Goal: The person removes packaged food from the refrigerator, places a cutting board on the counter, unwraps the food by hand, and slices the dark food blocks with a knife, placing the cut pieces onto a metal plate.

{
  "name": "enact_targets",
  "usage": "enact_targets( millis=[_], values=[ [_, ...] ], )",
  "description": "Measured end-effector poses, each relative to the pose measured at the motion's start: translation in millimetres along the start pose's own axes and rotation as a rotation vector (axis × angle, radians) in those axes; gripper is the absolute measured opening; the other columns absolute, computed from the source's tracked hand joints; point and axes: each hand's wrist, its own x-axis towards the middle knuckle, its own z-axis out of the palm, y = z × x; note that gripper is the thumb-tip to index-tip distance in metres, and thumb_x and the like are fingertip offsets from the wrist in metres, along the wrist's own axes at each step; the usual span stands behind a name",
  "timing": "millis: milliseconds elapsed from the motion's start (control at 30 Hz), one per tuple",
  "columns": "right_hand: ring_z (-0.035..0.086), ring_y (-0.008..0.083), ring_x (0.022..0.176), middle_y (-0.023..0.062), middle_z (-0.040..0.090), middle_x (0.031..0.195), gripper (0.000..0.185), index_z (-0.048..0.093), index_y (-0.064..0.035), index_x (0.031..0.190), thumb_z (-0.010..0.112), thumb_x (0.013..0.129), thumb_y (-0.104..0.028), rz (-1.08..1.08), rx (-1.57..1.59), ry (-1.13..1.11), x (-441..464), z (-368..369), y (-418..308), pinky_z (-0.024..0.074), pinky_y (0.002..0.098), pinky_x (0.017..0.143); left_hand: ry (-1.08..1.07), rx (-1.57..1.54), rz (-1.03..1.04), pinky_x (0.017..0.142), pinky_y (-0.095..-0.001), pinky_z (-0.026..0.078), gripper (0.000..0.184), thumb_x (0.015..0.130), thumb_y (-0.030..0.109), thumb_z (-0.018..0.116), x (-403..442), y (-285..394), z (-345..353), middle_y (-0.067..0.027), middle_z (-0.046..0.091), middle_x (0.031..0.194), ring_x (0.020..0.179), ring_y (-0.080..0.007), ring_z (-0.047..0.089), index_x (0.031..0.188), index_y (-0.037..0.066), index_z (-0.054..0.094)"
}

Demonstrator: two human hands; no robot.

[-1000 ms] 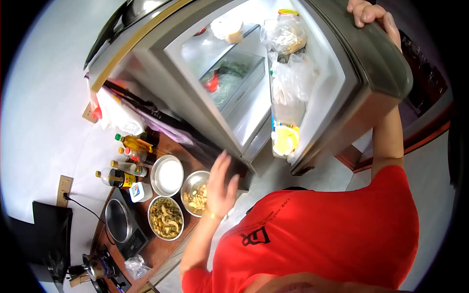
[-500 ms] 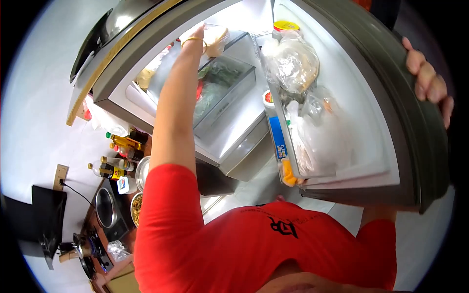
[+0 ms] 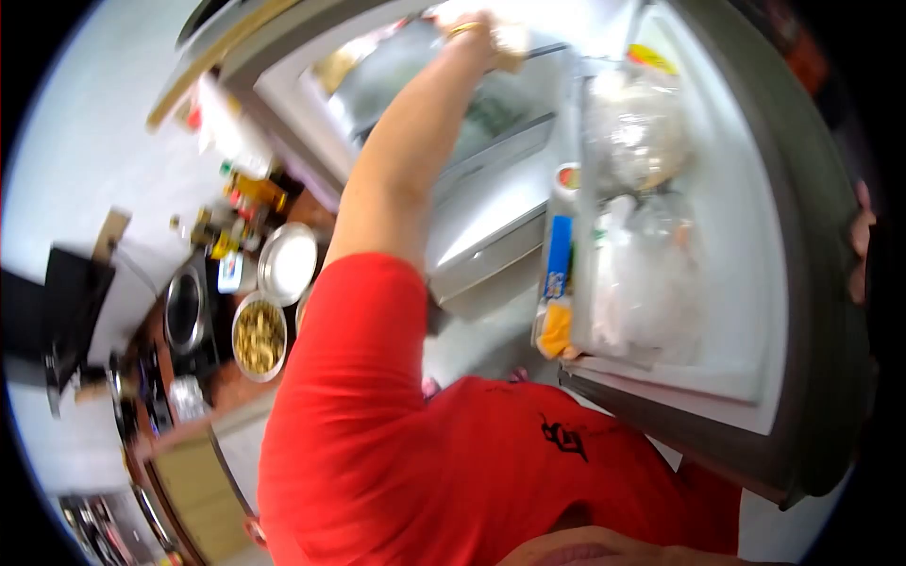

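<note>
My left hand (image 3: 472, 30) reaches into the upper part of an opened refrigerator, a yellow bangle on its wrist. It is blurred, and its fingers are partly cut off by the frame top, so their grip is unclear. Right beside it is a pale, cream-coloured bagged item (image 3: 511, 45). Below lies a clear drawer (image 3: 491, 141) with something green inside. At the far right, the fingers of my right hand (image 3: 860, 243) curl round the outer edge of the refrigerator door (image 3: 812, 283).
Door shelves hold clear plastic bags (image 3: 646, 274), a yellow-lidded container (image 3: 651, 58) and a blue box (image 3: 559, 253). On the counter at left are a bowl of yellowish food pieces (image 3: 260, 336), a metal bowl (image 3: 288, 264), several bottles (image 3: 255, 195) and a stove (image 3: 189, 311).
The view has turned, so the refrigerator appears shifted right and more counter shows. My left arm stays inside the refrigerator. My right hand stays on the door edge, now less visible.
</note>
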Motion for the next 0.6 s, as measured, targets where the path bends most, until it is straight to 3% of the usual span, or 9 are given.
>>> enact_targets(
  millis=[133, 167, 200, 233, 267, 333, 400, 533, 600],
  values=[
    [0.056, 0.0304, 0.095, 0.0085, 0.059, 0.087, 0.053, 0.058, -0.0082, 0.109, 0.017, 0.097, -0.040, 0.091, -0.048, 0.024, 16.0, 20.4, -5.9, 0.0288, 0.0522, 0.105, 0.238, 0.320, 0.223, 0.085, -0.0361, 0.045, 0.043, 0.086, 0.038, 0.040, -31.7, 52.0, -15.1, -0.0193, 0.066, 0.098, 0.092, -0.0308, 0.063, 0.090, 0.007, 0.069],
    [0.056, 0.0302, 0.096, 0.0087, 0.059, 0.088, 0.051, 0.058, -0.0079, 0.110, 0.019, 0.097, -0.039, 0.084, -0.061, 0.035, 14.1, 24.9, -5.6, 0.0295, 0.0514, 0.104, 0.253, 0.175, 0.128, 0.086, -0.0392, 0.045, 0.036, 0.087, 0.023, 0.040, -50.4, 67.0, -24.6, -0.0195, 0.067, 0.091, 0.092, -0.0345, 0.062, 0.083, 0.003, 0.070],
    [0.056, 0.0299, 0.096, 0.0089, 0.059, 0.089, 0.050, 0.058, -0.0077, 0.110, 0.020, 0.097, -0.037, 0.082, -0.081, 0.050, 11.1, 29.3, -8.9, 0.0302, 0.0506, 0.104, 0.717, -0.615, 0.067, 0.089, -0.0403, 0.044, 0.034, 0.088, 0.013, 0.037, -39.3, 55.6, 12.0, -0.0212, 0.066, 0.096, 0.094, -0.0362, 0.061, 0.090, 0.001, 0.068],
    [0.056, 0.0296, 0.097, 0.0091, 0.059, 0.090, 0.048, 0.058, -0.0074, 0.110, 0.022, 0.096, -0.036, 0.074, -0.103, 0.064, 10.9, 34.3, -16.0, 0.0309, 0.0499, 0.104, 0.429, -0.678, 0.018, 0.092, -0.0408, 0.042, 0.035, 0.091, 0.015, 0.035, -79.5, 73.9, -34.2, -0.0235, 0.062, 0.105, 0.101, -0.0360, 0.059, 0.105, -0.001, 0.062],
    [0.056, 0.0293, 0.097, 0.0092, 0.059, 0.091, 0.046, 0.058, -0.0071, 0.110, 0.024, 0.096, -0.035, 0.082, -0.122, 0.083, 8.2, 38.4, -15.3, 0.0316, 0.0491, 0.103, 0.349, -0.740, -0.170, 0.084, -0.0401, 0.049, 0.026, 0.080, 0.023, 0.055, -100.2, 88.7, -54.9, -0.0198, 0.064, 0.103, 0.094, -0.0355, 0.061, 0.096, 0.009, 0.070],
    [0.056, 0.0288, 0.098, 0.0096, 0.059, 0.093, 0.043, 0.057, -0.0065, 0.110, 0.027, 0.096, -0.033, 0.092, -0.174, 0.133, 4.4, 43.9, -16.5, 0.0331, 0.0476, 0.103, 0.460, -0.441, 0.148, 0.075, -0.0457, 0.049, 0.021, 0.078, 0.015, 0.051, -152.8, 80.9, -77.3, -0.0219, 0.063, 0.083, 0.081, -0.0399, 0.060, 0.079, 0.005, 0.069],
    [0.056, 0.0283, 0.098, 0.0100, 0.059, 0.095, 0.040, 0.057, -0.0060, 0.111, 0.030, 0.096, -0.031, 0.115, -0.243, 0.185, -0.7, 50.1, -16.9, 0.0345, 0.0460, 0.102, 0.277, -0.923, -0.082, 0.070, -0.0438, 0.048, 0.020, 0.079, 0.017, 0.051, -214.6, 78.6, -104.7, -0.0213, 0.063, 0.081, 0.078, -0.0388, 0.060, 0.079, 0.004, 0.067],
    [0.057, 0.0272, 0.100, 0.0108, 0.060, 0.100, 0.034, 0.057, -0.0049, 0.111, 0.037, 0.095, -0.026, 0.181, -0.404, 0.296, -8.9, 56.9, -17.9, 0.0374, 0.0430, 0.101, -0.028, -1.166, -0.273, 0.066, -0.0304, 0.047, 0.023, 0.088, 0.025, 0.058, -335.2, 58.4, -154.1, -0.0069, 0.062, 0.071, 0.068, -0.0104, 0.055, 0.087, 0.002, 0.065],
    [0.057, 0.0267, 0.101, 0.0112, 0.060, 0.102, 0.031, 0.057, -0.0043, 0.112, 0.040, 0.094, -0.024, 0.229, -0.485, 0.344, -8.2, 60.9, -13.5, 0.0388, 0.0414, 0.100, -0.139, -1.240, -0.353, 0.071, -0.0286, 0.048, 0.022, 0.090, 0.022, 0.055, -389.8, 44.3, -169.8, -0.0046, 0.065, 0.078, 0.074, -0.0103, 0.058, 0.092, 0.002, 0.065]
  ],
)
